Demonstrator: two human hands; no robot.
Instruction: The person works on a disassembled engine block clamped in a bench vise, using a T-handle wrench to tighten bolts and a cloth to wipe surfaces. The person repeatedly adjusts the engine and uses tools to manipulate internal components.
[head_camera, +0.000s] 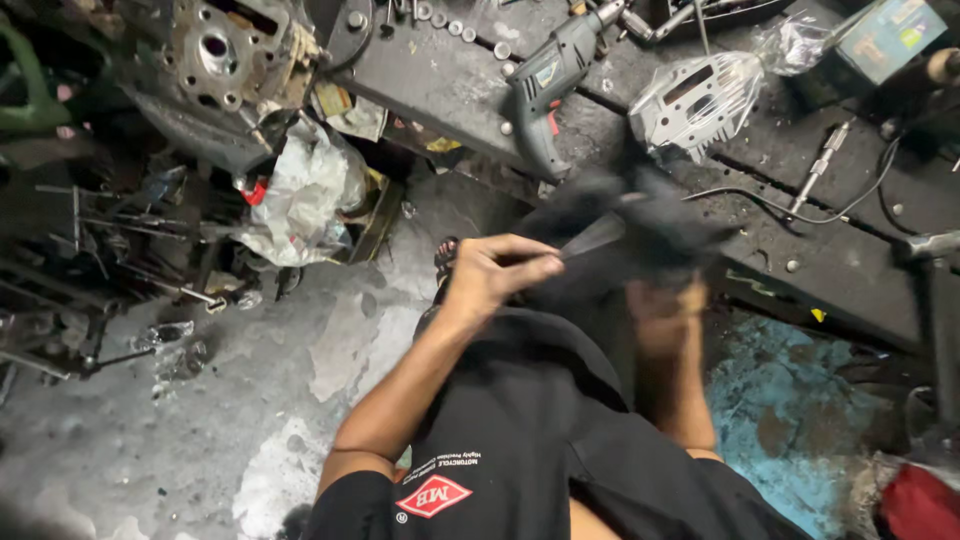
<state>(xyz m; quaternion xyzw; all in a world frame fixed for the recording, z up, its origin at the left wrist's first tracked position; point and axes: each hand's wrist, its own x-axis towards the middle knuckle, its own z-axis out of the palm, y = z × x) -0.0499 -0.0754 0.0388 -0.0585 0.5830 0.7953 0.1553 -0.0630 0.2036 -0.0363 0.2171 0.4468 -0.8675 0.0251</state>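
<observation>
Gripping a dark cloth (640, 235) with both my hands.
My left hand (497, 270) pinches it; my right hand (665, 300) clutches it at the bench (800, 250) edge, below the drill (548, 85).

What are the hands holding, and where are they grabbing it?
A dark, blurred cloth or glove. The left hand pinches its near edge; the right hand is under or inside it, though the blur hides exactly how.
</observation>
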